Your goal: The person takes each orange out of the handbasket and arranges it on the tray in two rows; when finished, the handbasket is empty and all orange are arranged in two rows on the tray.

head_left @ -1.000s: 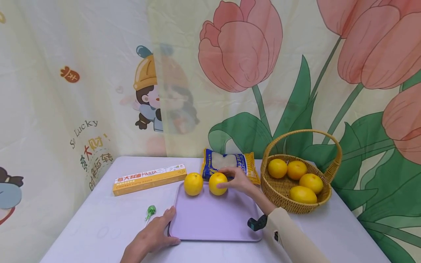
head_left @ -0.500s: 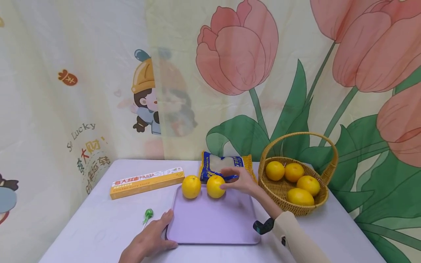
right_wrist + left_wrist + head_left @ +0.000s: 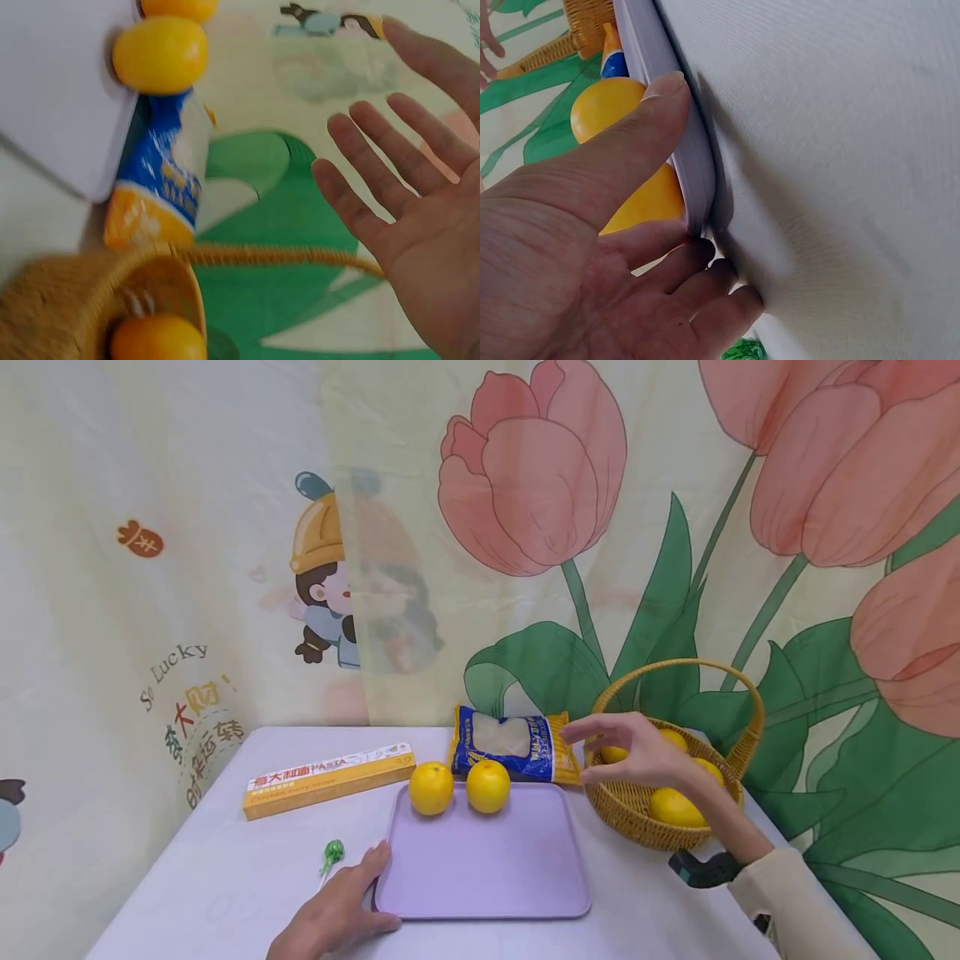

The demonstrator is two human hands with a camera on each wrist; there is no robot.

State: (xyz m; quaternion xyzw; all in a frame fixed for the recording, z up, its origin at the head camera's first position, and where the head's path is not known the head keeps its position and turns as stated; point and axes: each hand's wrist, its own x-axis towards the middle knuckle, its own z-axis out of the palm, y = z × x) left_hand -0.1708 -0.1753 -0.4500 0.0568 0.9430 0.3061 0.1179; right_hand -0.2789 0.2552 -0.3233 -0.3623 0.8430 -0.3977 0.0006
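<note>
Two oranges, a left one (image 3: 431, 788) and a right one (image 3: 488, 787), sit side by side on the far left part of the lilac tray (image 3: 487, 868). My left hand (image 3: 337, 897) holds the tray's near left corner, thumb along the front edge and fingers at the left side; the left wrist view shows the thumb (image 3: 641, 124) against the rim. Holding nothing, my right hand (image 3: 645, 752) hangs over the wicker basket (image 3: 637, 822), fingers spread. Several yellow-orange fruits (image 3: 675, 807) lie inside the basket, partly hidden by that hand. Its bare palm faces the right wrist view (image 3: 435, 217).
Behind the tray lies a blue and yellow bag (image 3: 510, 743) with a clear window. A pasta box (image 3: 330, 779) lies at the back left. Left of the tray is a green-wrapped lollipop (image 3: 332, 853). The basket's tall handle (image 3: 693, 663) arches above its rim. A printed curtain hangs behind the table.
My right hand has let go of the right orange, leaving it on the tray, and has moved right to above the basket. My left hand stays at the tray's corner.
</note>
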